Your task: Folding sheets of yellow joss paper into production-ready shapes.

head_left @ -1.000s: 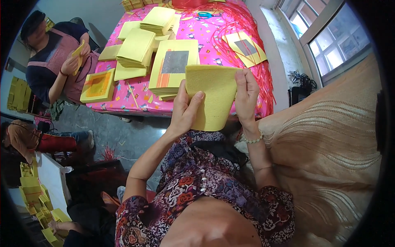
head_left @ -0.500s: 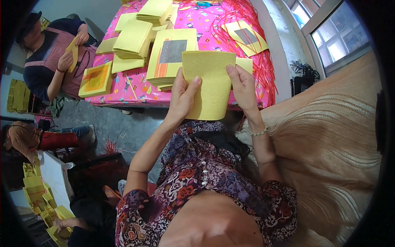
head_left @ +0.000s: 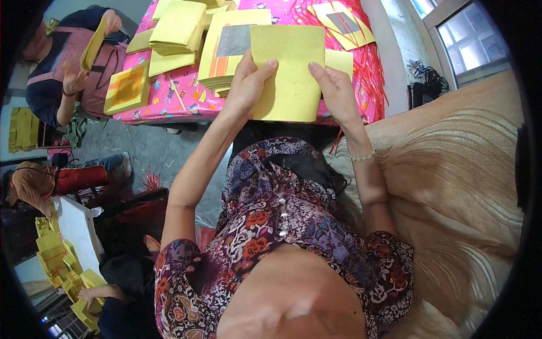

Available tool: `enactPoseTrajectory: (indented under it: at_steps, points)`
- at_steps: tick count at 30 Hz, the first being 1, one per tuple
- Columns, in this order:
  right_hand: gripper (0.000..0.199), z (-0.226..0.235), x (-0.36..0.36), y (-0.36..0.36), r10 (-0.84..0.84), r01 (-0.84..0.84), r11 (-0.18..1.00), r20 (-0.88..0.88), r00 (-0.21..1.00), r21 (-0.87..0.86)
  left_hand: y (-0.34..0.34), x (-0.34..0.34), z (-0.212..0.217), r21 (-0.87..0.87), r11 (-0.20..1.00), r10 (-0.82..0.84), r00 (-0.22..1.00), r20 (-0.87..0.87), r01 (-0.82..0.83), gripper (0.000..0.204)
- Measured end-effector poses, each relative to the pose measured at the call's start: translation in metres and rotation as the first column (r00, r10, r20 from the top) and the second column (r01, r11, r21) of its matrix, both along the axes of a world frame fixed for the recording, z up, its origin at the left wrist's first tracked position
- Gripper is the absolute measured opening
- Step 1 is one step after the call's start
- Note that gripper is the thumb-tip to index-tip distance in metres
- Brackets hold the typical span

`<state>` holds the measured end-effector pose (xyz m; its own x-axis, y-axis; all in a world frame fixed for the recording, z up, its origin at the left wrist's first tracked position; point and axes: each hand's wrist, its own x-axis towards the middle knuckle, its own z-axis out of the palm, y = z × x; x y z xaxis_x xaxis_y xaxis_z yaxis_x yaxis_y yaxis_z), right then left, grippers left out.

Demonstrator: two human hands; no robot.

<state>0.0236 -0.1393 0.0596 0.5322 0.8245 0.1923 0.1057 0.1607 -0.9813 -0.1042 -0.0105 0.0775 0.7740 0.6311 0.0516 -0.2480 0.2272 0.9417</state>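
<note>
A plain yellow paper sheet (head_left: 289,73) is held up between my two hands, over the near edge of the pink table. My left hand (head_left: 250,82) pinches its left edge, thumb on the front. At the right edge my right hand (head_left: 336,90) grips it the same way, thumb on top and fingers behind. Whether it is one sheet or several together I cannot tell. Just beyond my left hand lies a thick stack of yellow paper (head_left: 210,62) with a grey square and orange stripes on its top sheet. Another yellow sheet (head_left: 339,59) lies partly hidden behind my right hand.
More yellow paper stacks (head_left: 175,28) cover the far part of the pink tablecloth (head_left: 169,101). Red strips (head_left: 370,73) hang over its right side. A beige cushioned seat (head_left: 451,169) is at my right. A co-worker (head_left: 73,62) handles yellow paper at the left; other people work behind at lower left.
My hands have raised the yellow sheet farther away from me, and its face now looks smooth rather than ridged. The co-worker's hands have moved apart along their paper.
</note>
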Motion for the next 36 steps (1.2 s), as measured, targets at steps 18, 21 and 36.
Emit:
enactPoseTrajectory:
  at_steps: [18,21,36]
  points:
    - [0.048,0.025,0.010,0.001,0.049,-0.128,0.933,-0.232,0.971,-0.336,0.039,0.027,-0.003,-0.210,0.971,-0.162,0.961,-0.226,0.115,0.037]
    - [0.049,0.008,0.022,-0.001,0.139,-0.165,0.930,-0.102,0.985,-0.329,0.041,0.029,-0.003,-0.232,0.962,-0.193,0.959,-0.208,0.143,0.037]
    - [0.055,0.023,0.010,-0.015,0.084,-0.143,0.916,-0.170,0.982,-0.374,0.051,0.043,-0.012,-0.137,0.986,-0.132,0.946,-0.297,0.094,0.039]
